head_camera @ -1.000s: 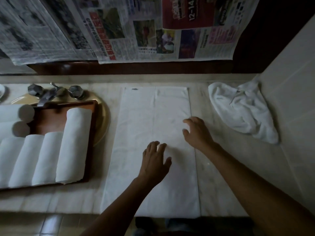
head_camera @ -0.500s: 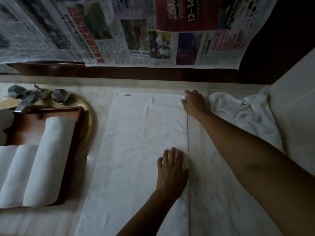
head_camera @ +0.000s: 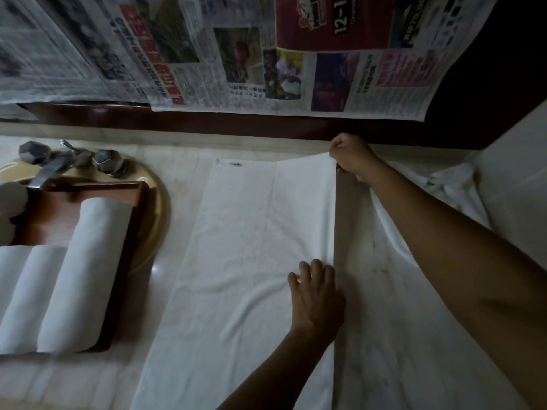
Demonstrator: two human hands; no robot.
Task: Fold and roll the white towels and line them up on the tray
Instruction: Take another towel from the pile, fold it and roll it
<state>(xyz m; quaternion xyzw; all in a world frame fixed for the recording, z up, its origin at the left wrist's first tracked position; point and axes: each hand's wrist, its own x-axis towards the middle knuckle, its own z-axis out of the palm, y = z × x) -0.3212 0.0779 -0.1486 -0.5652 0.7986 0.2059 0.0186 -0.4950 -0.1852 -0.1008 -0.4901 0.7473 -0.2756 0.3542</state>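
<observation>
A long white towel point(head_camera: 254, 261) lies flat on the pale counter, running from the back ledge to the near edge. My right hand point(head_camera: 350, 156) pinches its far right corner and holds it lifted off the counter. My left hand point(head_camera: 315, 294) lies flat with spread fingers on the towel's right edge, near the middle of its length. On the left stands a brown wooden tray point(head_camera: 130, 232) holding several rolled white towels point(head_camera: 74, 276) side by side.
A crumpled white towel point(head_camera: 444, 190) lies at the back right, partly hidden by my right arm. A metal tap point(head_camera: 59, 164) stands over a tan basin point(head_camera: 157, 214) behind the tray. Newspaper sheets point(head_camera: 236, 60) hang on the back wall. A tiled wall point(head_camera: 518, 173) closes the right side.
My right hand has gone from the towel's right edge to its far right corner and lifted it. My left hand slid right to the towel's edge. The view shifted closer and rightwards.
</observation>
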